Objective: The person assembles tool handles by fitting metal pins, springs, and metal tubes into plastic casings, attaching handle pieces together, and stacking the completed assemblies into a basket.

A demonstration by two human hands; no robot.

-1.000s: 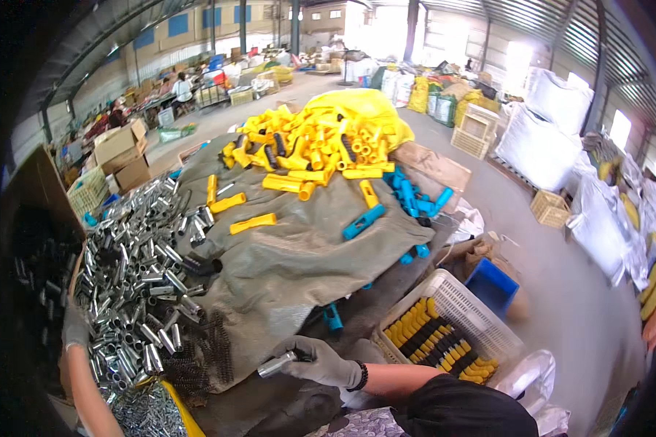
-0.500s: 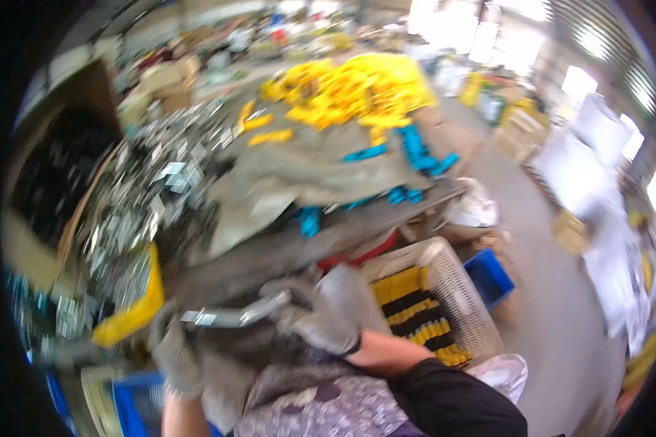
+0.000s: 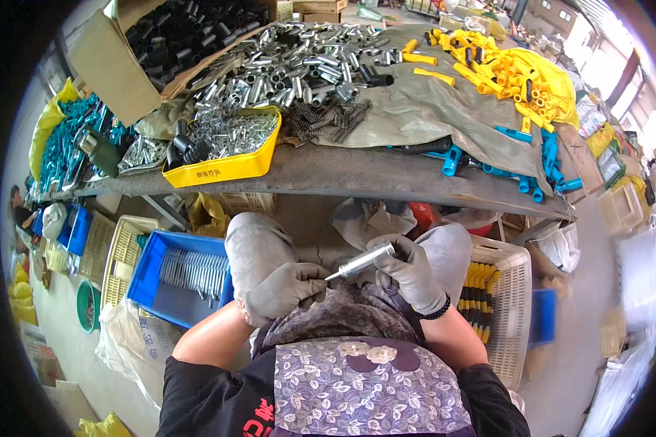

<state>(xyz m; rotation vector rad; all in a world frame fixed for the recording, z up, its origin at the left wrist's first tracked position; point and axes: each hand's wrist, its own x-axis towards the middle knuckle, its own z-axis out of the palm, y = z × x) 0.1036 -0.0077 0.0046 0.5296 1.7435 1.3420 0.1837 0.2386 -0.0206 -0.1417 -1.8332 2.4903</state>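
Observation:
Over my lap, my right hand (image 3: pixel 410 275), in a grey glove, is closed round the upper end of a shiny metal tube (image 3: pixel 364 263). The tube slants down to the left. A thin metal rod (image 3: pixel 333 277) extends from its lower end, and the gloved fingers of my left hand (image 3: pixel 290 289) pinch that rod. Whether tube and rod are one piece I cannot tell. Beyond my hands, a yellow tray (image 3: pixel 222 173) of small metal parts stands on the bench edge. Dark springs (image 3: pixel 332 120) lie beside it, with a heap of metal sleeves (image 3: pixel 291 69) behind.
The workbench (image 3: pixel 342 169) spans the view ahead, with yellow handles (image 3: pixel 510 69) and teal handles (image 3: pixel 550 156) at right. A blue bin (image 3: pixel 178 302) of metal rods stands left of my knees. At right is a cream crate (image 3: pixel 509 320) holding yellow-and-black handles (image 3: pixel 481 291).
The view has swung left and sharpened, so the bench heaps appear farther right. Both hands still hold the metal piece; the tube now tilts up to the right.

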